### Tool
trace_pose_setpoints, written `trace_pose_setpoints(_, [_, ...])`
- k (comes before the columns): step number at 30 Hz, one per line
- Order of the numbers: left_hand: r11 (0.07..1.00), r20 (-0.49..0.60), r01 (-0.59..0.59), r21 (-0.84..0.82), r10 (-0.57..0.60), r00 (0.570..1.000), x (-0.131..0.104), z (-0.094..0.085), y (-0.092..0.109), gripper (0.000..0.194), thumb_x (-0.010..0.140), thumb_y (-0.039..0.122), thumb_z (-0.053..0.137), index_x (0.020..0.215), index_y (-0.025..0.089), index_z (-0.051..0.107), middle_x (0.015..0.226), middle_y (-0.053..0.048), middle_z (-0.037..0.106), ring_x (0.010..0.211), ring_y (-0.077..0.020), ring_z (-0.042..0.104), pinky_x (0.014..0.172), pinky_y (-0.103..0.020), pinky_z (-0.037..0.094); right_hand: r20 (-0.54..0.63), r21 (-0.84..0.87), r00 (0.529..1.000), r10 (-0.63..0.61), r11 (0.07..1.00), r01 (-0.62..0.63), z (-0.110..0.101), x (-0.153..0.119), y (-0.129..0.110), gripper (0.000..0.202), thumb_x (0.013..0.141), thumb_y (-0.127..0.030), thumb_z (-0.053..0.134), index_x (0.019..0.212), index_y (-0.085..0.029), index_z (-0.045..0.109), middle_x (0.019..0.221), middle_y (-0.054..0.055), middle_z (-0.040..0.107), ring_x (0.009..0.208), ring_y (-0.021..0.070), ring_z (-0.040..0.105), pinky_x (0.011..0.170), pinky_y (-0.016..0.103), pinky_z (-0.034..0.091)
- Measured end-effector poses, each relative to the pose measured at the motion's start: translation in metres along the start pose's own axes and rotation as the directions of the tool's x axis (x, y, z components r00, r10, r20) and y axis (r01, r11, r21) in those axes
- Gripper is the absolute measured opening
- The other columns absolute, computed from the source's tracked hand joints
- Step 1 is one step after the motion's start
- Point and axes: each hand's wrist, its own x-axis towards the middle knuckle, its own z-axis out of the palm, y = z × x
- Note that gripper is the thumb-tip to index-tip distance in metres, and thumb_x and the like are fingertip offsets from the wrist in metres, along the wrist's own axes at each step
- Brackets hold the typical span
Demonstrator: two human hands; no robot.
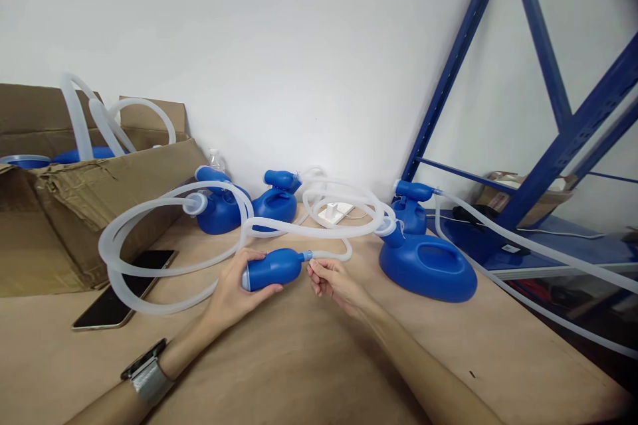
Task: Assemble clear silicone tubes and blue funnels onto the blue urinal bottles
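My left hand [239, 285] is wrapped round a blue plastic urinal funnel [276, 268], bulb-shaped with a pale rim at its left end. A clear connector [308, 255] joins the funnel's narrow end to a soft white tube [339, 254]. Beside that joint, the thumb and fingers of my right hand [331, 282] are pinched together; whatever is between them is too small to make out. Just right of it stands a blue urinal bottle [428, 269] with a moulded handle. From its neck a white hose [319, 231] loops leftward behind my hands.
More blue bottles stand behind: one left [219, 209], one centre [274, 206], one right [409, 214]. A cardboard box [119, 192] with hoses is at left, near a phone [124, 289]. A white power strip [339, 212] lies behind. Blue shelving [543, 146] borders the table's right edge.
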Motion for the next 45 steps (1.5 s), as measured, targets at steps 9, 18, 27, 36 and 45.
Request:
trace_pose_setpoints(9, [0.982,-0.007,-0.188,0.027,0.189,0.982,0.000,0.000,-0.007,0.049,0.074,0.045,0.085,0.110,0.025,0.058,0.109,-0.008,0.073,0.103,-0.0293,0.072,0.092,-0.043,0.057,-0.027,-0.319,0.996,-0.089,0.945,0.075,-0.006,0.003,0.000,0.048,0.084,-0.065,0.065,0.068,-0.020,0.057,0.055,-0.004,0.050,0.048,0.0126,0.051,0.050,0.027,0.040])
trace_pose_setpoints(18, [0.973,0.001,0.201,-0.114,-0.202,0.979,0.000,0.005,0.007,0.050,0.065,0.049,0.085,0.098,0.023,0.059,0.103,-0.006,0.075,0.099,-0.0308,0.072,0.088,-0.045,0.057,-0.127,-0.545,0.939,-0.321,0.813,0.205,0.004,0.004,0.016,0.045,0.095,-0.059,0.049,0.075,-0.020,0.057,0.057,-0.002,0.052,0.054,0.0152,0.052,0.055,0.027,0.041])
trace_pose_setpoints(27, [0.917,0.051,0.335,-0.216,-0.332,0.942,0.003,0.008,0.002,0.054,0.061,0.050,0.086,0.096,0.023,0.056,0.101,-0.005,0.072,0.093,-0.0276,0.070,0.085,-0.042,0.056,-0.065,-0.328,0.967,-0.245,0.921,0.211,0.005,0.013,0.022,0.055,0.087,-0.074,0.055,0.074,-0.021,0.056,0.060,-0.003,0.051,0.052,0.0133,0.049,0.054,0.027,0.040])
trace_pose_setpoints(36, [0.935,0.049,0.306,-0.181,-0.302,0.952,0.004,0.007,0.002,0.052,0.062,0.049,0.085,0.099,0.023,0.059,0.105,-0.006,0.072,0.098,-0.0295,0.069,0.090,-0.044,0.055,-0.068,-0.341,0.975,-0.211,0.924,0.176,0.002,0.015,0.027,0.058,0.090,-0.076,0.050,0.080,-0.020,0.057,0.066,-0.002,0.054,0.058,0.0142,0.053,0.058,0.028,0.044])
trace_pose_setpoints(45, [0.862,-0.037,0.422,-0.281,-0.449,0.893,0.009,0.010,-0.011,0.057,0.060,0.053,0.086,0.099,0.022,0.059,0.102,-0.005,0.067,0.091,-0.0263,0.068,0.080,-0.040,0.060,-0.044,-0.460,0.973,-0.224,0.870,0.180,0.003,0.009,0.019,0.055,0.097,-0.069,0.043,0.086,-0.019,0.063,0.077,0.001,0.058,0.065,0.0148,0.058,0.059,0.026,0.045])
